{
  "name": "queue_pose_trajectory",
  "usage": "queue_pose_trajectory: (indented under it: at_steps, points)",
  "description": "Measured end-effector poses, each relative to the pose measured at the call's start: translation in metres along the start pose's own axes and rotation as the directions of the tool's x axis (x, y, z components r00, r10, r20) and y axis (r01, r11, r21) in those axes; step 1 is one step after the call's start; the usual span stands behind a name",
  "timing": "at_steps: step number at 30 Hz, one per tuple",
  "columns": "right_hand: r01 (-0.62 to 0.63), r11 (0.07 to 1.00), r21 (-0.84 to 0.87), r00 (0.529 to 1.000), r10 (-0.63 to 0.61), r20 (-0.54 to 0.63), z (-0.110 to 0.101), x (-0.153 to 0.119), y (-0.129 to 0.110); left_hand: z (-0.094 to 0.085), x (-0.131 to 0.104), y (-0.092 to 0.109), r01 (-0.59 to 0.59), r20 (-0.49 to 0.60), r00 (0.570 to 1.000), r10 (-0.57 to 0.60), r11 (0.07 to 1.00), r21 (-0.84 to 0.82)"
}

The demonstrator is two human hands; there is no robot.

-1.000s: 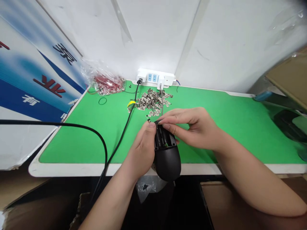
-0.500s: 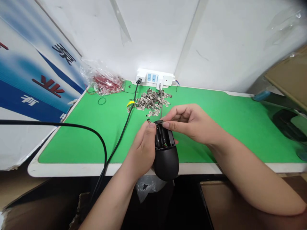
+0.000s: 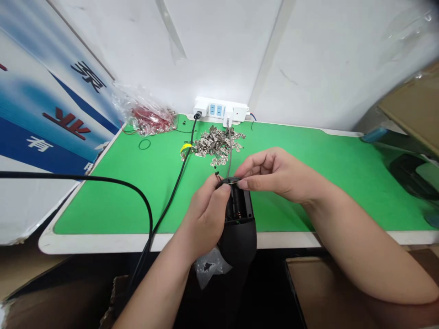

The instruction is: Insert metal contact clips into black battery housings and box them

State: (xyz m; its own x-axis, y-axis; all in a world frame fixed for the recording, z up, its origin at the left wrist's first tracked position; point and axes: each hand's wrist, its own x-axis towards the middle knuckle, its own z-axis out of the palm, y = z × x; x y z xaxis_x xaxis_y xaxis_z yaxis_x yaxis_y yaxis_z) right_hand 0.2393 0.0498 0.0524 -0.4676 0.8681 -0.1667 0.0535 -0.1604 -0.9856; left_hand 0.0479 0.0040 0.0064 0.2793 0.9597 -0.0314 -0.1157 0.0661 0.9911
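A black rounded device [image 3: 237, 242] with an open slotted compartment is held over the front edge of the green mat. My left hand [image 3: 209, 208] wraps round its left side, the thumb at the compartment's upper left corner. Thin wires with a small dark connector [image 3: 217, 174] stick up beside the left fingers. My right hand [image 3: 265, 176] is closed at the device's top edge, thumb and forefinger pinching near a thin metal strip. Whether the strip is between those fingertips is hidden. Beyond the hands lies a pile of small metal plates [image 3: 214, 142].
A white power strip [image 3: 236, 111] with plugs stands against the wall. A black cable [image 3: 176, 187] crosses the green mat [image 3: 109, 196] at left. A clear bag of red wires [image 3: 152, 119] lies at the back left. Cardboard boxes [image 3: 325, 292] sit below the table.
The device has tilted and its top edge has moved slightly down toward me. My left thumb has shifted right along the top, and my right fingertips have moved a little down with it.
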Motion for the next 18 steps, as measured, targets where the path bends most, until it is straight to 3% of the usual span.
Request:
queue_pose_trajectory:
  at_steps: [9, 18]
  points:
    - [-0.069, 0.998, -0.007, 0.997, 0.069, -0.028, 0.001, 0.000, -0.004, -0.001, 0.003, 0.000, -0.134, 0.016, 0.991, 0.133, 0.980, 0.150]
    - [-0.064, 0.997, -0.044, 0.994, 0.060, -0.096, 0.009, -0.001, 0.000, 0.000, 0.004, 0.005, -0.112, 0.045, 0.994, 0.103, 0.959, 0.262]
